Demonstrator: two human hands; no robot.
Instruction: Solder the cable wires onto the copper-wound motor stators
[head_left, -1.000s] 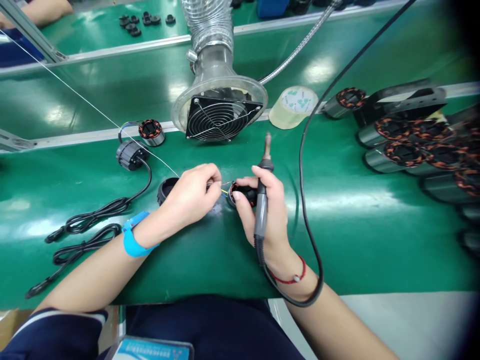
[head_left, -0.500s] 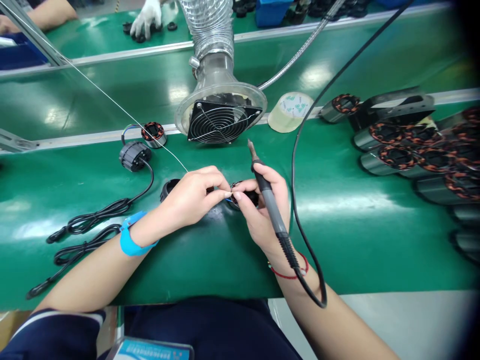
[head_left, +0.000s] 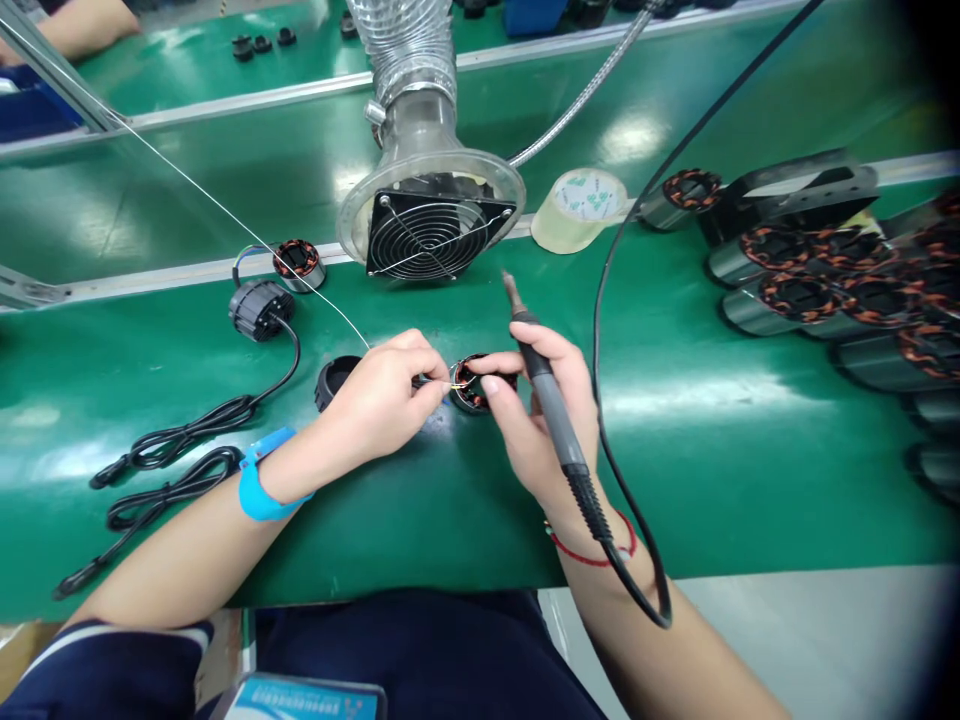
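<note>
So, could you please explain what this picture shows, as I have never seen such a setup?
There is no machine arm here: these are a person's bare hands, seen by one camera worn on the head, looking forward and down. The left hand pinches thin wires at a coil ring. The right hand holds a soldering iron, tip pointing away, its fingers also at that ring. On the green bench lie bundled cables, a tape roll and, at the right, more rings. A fan sits beyond the hands.
</note>
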